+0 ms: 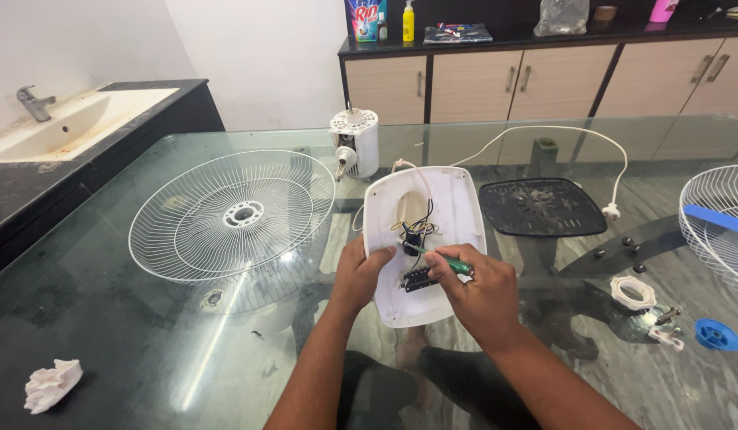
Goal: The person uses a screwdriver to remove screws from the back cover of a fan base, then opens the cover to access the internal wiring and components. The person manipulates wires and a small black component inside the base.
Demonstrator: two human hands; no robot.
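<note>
The left hand [359, 275] grips the edge of the white fan base housing [449, 207] on the glass table [106, 318]; the right hand [480, 291] pinches a green screwdriver [442, 259], tip apparently near the black switch block [417, 279]. A slip could nick the loose wires [417, 225].

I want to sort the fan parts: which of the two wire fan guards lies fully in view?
The guard left of the hands, round with a white centre ring; the other is cut off at the right edge.
</note>
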